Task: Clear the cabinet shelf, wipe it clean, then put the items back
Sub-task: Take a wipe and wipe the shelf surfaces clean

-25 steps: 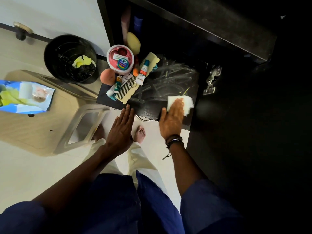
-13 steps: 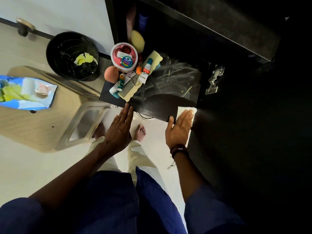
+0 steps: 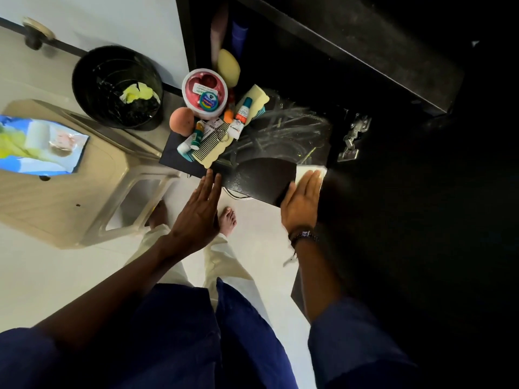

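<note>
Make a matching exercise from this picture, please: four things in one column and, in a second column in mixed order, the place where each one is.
Things:
1. white wipe
2. comb
3. blue packet
4. crumpled yellow paper

Places:
A. inside the black bin
B. on the beige stool
C. under the right hand, at the near right corner of the shelf
D. among the small items on the left part of the shelf

Pairs: 1-C, 2-D, 3-B, 4-A
</note>
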{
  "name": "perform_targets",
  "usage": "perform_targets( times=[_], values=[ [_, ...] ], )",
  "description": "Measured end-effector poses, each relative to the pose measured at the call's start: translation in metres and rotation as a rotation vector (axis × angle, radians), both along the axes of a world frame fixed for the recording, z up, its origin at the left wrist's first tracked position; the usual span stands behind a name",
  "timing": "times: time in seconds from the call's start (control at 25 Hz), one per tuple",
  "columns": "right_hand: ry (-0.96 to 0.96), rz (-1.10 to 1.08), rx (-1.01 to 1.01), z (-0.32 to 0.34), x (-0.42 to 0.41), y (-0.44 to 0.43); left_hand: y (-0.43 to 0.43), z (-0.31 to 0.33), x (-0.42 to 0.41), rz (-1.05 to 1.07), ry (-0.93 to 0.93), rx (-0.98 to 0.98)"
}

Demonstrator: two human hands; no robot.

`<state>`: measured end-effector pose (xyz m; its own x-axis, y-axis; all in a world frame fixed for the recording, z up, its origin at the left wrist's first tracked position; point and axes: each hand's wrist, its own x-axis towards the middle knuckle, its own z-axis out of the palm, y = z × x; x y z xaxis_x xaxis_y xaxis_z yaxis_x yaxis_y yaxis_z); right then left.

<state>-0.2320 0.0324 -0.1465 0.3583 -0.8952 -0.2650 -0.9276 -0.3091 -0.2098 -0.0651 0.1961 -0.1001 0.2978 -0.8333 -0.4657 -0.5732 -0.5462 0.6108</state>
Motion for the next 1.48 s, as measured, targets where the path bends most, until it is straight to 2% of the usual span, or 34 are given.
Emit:
perform_targets(
  times=[0.08,0.16,0.24,0.36,0.4,0.52,0.68,0.76,0.84,0.92,1.0,1.08,1.24,1.32,1.4,1.48],
  values=[
    [-0.033,-0.042,0.024,-0.005,0.034,-0.043,0.002,-0.002,-0.005,0.029,0.03,0.015],
    [-0.031,-0.032,0.033,-0.004,0.062,-0.051,0.004,-0.004,-0.007,0.056,0.062,0.053],
    [-0.013,0.142,-0.009,-0.002,0.063,-0.008,0.005,-0.006,-0.007,0.053,0.089,0.053],
    [-0.005,0.387,0.092,0.01,0.016,0.072,0.005,-0.006,-0.007,0.06,0.135,0.059],
    [-0.003,0.353,0.119,0.011,0.002,0.074,0.004,-0.005,-0.008,0.072,0.146,0.044],
    [0.018,0.053,0.047,0.005,0.004,0.011,0.002,-0.009,-0.011,0.086,0.124,0.003],
    [0.097,-0.031,0.22,0.005,0.074,-0.116,0.005,-0.01,-0.006,0.103,0.145,-0.022],
    [0.099,-0.05,0.213,0.004,0.098,-0.13,0.005,-0.008,-0.003,0.107,0.164,-0.025],
    [0.078,0.036,0.14,-0.001,0.096,-0.096,0.004,-0.007,-0.003,0.091,0.166,-0.013],
    [0.06,0.174,0.049,0.006,0.073,-0.021,0.002,-0.008,-0.005,0.084,0.157,-0.008],
    [0.076,0.384,0.091,0.016,0.043,0.049,0.002,-0.01,-0.006,0.092,0.157,0.012],
    [0.121,0.501,0.161,0.02,0.024,0.066,0.001,-0.009,-0.007,0.104,0.169,0.009],
    [0.109,0.268,0.081,0.007,0.055,-0.053,0.0,0.0,-0.002,0.189,0.24,0.049],
    [0.131,0.168,0.167,0.005,0.083,-0.122,-0.002,0.002,-0.001,0.185,0.239,0.095],
    [0.075,0.175,0.171,0.004,0.105,-0.135,-0.003,0.002,0.001,0.18,0.246,0.123],
    [0.039,0.259,0.122,-0.002,0.103,-0.091,-0.004,0.003,0.0,0.176,0.259,0.106]
  ],
)
